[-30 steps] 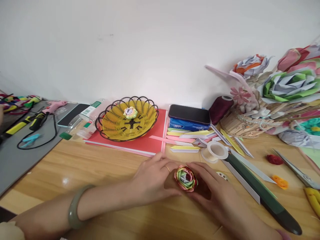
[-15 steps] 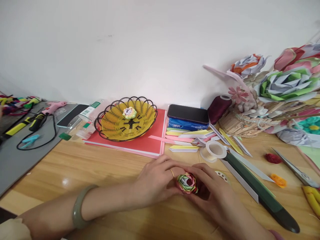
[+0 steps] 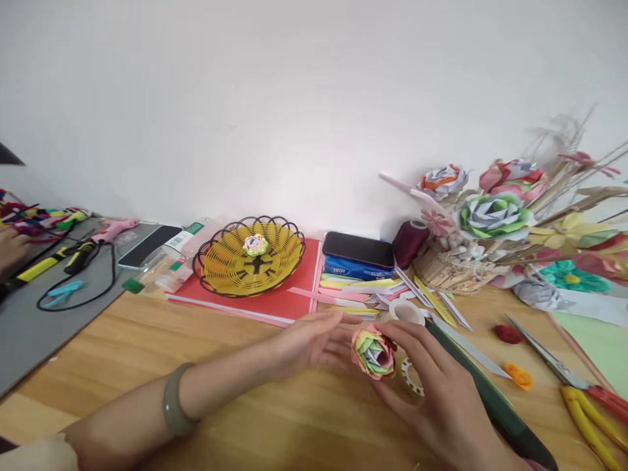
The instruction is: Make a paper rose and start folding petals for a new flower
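Observation:
A multicoloured folded paper rose (image 3: 373, 352) of pink, yellow and green is lifted a little above the wooden table (image 3: 147, 340). My right hand (image 3: 436, 392) grips it from the right and below with thumb and fingers. My left hand (image 3: 309, 340), with a ring and a green bangle on the wrist, has its fingers spread and touches the rose's left side. A roll of clear tape (image 3: 411, 378) lies just under my right hand.
A yellow wire basket (image 3: 252, 258) holding a small paper flower (image 3: 256, 244) stands on red card behind. Phone on blue tissue pack (image 3: 358, 248), paper strips (image 3: 343, 288), thread spool (image 3: 408, 241), paper bouquet (image 3: 490, 216), scissors (image 3: 564, 373) right. Another person's hand (image 3: 10, 248), glue gun (image 3: 110, 229) left.
The rose has been lifted and tilted toward me, now mostly in my right hand. My left hand's fingers have loosened and spread. The camera view has tipped upward, showing more of the bouquet.

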`<action>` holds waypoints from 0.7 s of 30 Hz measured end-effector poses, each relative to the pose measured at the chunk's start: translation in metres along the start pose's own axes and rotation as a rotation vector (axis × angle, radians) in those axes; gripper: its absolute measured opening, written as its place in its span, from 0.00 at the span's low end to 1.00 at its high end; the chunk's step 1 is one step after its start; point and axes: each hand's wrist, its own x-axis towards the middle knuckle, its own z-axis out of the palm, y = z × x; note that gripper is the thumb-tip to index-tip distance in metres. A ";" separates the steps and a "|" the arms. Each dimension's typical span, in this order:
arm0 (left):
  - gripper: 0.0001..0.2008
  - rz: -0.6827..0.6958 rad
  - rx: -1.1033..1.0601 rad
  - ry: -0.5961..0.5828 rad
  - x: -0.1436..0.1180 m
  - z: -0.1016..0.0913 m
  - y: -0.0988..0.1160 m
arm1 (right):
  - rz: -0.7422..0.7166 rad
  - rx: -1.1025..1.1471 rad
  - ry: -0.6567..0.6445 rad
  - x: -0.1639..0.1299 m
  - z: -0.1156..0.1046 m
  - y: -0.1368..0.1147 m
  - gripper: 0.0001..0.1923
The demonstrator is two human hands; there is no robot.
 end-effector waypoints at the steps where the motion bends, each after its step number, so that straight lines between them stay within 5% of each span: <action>1: 0.22 -0.028 -0.049 -0.056 0.004 0.003 0.001 | -0.031 -0.041 0.007 0.001 -0.002 0.002 0.25; 4: 0.26 -0.047 -0.134 -0.139 0.012 0.014 0.004 | -0.051 -0.069 0.010 0.004 -0.005 0.007 0.28; 9: 0.27 0.025 -0.172 -0.098 0.019 0.026 0.009 | 0.049 -0.027 0.012 0.001 -0.013 0.018 0.29; 21: 0.18 0.241 -0.282 0.049 0.026 0.015 0.028 | 0.070 -0.010 -0.036 -0.019 -0.017 0.044 0.16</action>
